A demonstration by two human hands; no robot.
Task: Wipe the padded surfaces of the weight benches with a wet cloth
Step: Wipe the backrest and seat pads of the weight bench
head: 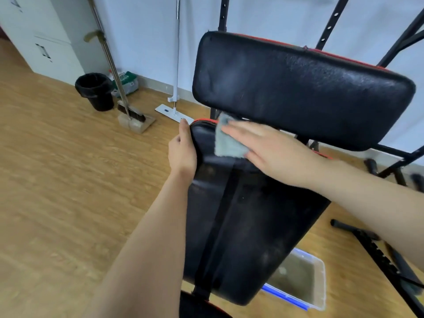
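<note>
Both hands work at the far end of the lower bench pad, a long black cushion running away from the camera. Flat and spread, the right hand presses a grey-blue cloth onto the pad's top face near that far end; only the cloth's left part shows, the rest lies hidden under the palm and fingers. Just left of the cloth, the left hand curls over the pad's left edge, thumb on top, its fingers out of sight beneath the rim. Motion blur softens the pad around the hands, so whether it is wet there cannot be told. Beyond the lower pad and above it stands a second, tilted black pad with red trim along its back edge; its lower rim hides the gap between the two cushions. Black frame bars rise behind it, cut off by the top of the view. Below the lower pad's near right corner sits a clear tub of murky water, partly covered by the pad. Far left of the pad, by the wall, stand a flat mop, a broom and dustpan and a black bin.
</note>
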